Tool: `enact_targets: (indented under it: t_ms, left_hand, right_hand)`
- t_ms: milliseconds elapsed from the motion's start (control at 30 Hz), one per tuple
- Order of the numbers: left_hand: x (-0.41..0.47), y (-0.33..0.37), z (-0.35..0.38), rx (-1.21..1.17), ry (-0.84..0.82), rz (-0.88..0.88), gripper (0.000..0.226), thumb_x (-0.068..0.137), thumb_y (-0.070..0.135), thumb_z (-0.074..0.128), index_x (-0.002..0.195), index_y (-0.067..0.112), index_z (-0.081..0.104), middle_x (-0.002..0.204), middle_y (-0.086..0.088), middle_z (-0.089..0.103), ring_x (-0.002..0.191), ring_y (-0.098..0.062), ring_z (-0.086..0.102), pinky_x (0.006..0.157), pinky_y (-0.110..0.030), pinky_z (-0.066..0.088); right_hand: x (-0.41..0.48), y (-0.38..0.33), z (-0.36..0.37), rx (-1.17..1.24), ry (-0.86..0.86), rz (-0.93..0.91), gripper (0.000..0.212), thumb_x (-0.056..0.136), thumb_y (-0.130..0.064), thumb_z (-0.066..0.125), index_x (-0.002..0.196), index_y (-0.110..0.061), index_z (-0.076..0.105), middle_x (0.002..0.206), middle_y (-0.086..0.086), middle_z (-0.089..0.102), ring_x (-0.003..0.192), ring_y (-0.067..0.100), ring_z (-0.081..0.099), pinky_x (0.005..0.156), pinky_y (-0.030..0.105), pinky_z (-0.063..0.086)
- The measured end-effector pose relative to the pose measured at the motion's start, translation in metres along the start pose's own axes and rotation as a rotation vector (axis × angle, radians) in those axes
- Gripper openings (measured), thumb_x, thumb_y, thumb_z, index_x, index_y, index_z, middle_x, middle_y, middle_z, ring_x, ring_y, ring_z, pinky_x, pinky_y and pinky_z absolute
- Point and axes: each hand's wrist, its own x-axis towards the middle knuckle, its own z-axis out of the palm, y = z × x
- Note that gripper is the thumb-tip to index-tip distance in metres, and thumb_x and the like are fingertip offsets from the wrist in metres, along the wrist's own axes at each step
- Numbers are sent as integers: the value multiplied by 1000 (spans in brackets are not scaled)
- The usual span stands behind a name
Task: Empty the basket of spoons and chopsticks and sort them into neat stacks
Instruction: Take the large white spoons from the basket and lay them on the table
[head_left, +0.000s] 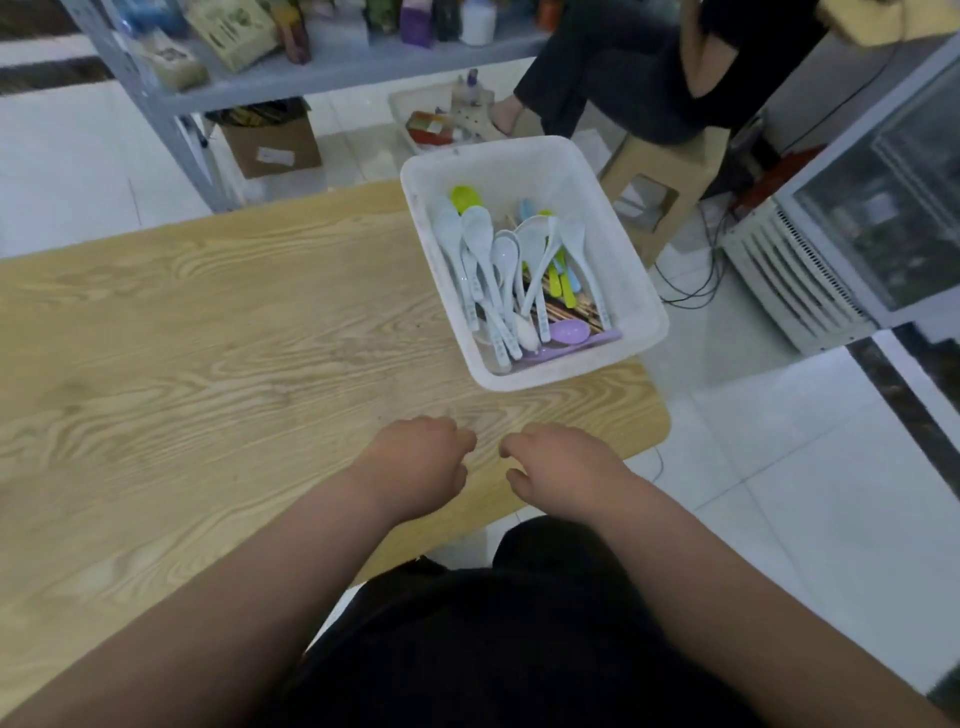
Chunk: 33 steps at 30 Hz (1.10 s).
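Basket (519, 156) of spoons (480, 244) and chopsticks (563, 312) ahead of left grip (421, 457) and right grip (566, 467), both loosely curled, empty

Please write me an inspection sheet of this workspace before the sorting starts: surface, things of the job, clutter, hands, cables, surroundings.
Surface: wooden table, light grain.
Job's things: white basket at the table's far right corner, holding white spoons, a green spoon, a purple spoon and brown chopsticks underneath; nothing taken out yet.
Clutter: nothing seen on the table.
Hands: left hand and right hand over the table's near edge, fingers loosely curled, holding nothing.
Cables: black cables on the floor right of the table.
Surroundings: grey shelf, cardboard box, a seated person, white appliance.
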Motion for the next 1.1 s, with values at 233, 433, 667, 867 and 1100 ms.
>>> enact_targets:
  t_ms: [233,433,667,867,1100]
  left_hand:
    - [25,-5,-17,-88,70,-89,35,100,37,44,132,26,53,122,0,58,111,-23,57,84,-36,49]
    - [71,8,-42,-156,110,-232,35,101,36,43,134,27,52,120,1,59,108,-21,58,84,-38,52]
    - [122,37,-56,-240,98,-455,33,99,34,46,130,29,55,120,3,61,107,-22,61,84,-39,53]
    - [170,52,-53,-285,85,-585,33,96,32,51,128,26,56,118,-3,60,107,-27,60,85,-43,53]
    - [228,31,-65,-224,163,-674,47,92,23,57,135,11,44,130,-14,47,116,-36,48,93,-41,41]
  right_hand:
    - [37,36,-35,18,51,-93,35,101,-37,45,132,-26,57,127,0,59,117,23,56,87,41,51]
    - [81,109,-67,71,41,-140,27,102,-34,45,123,-23,59,110,-1,55,104,22,58,74,36,49]
    - [136,184,-81,29,47,-167,22,97,-31,49,109,-20,64,106,4,58,94,26,58,76,40,52]
    - [162,214,-71,5,170,-202,38,93,-28,56,127,-11,56,128,15,49,119,34,47,89,42,47]
    - [185,210,-55,-39,176,-54,77,92,-27,60,157,-18,19,162,21,3,147,53,11,118,52,27]
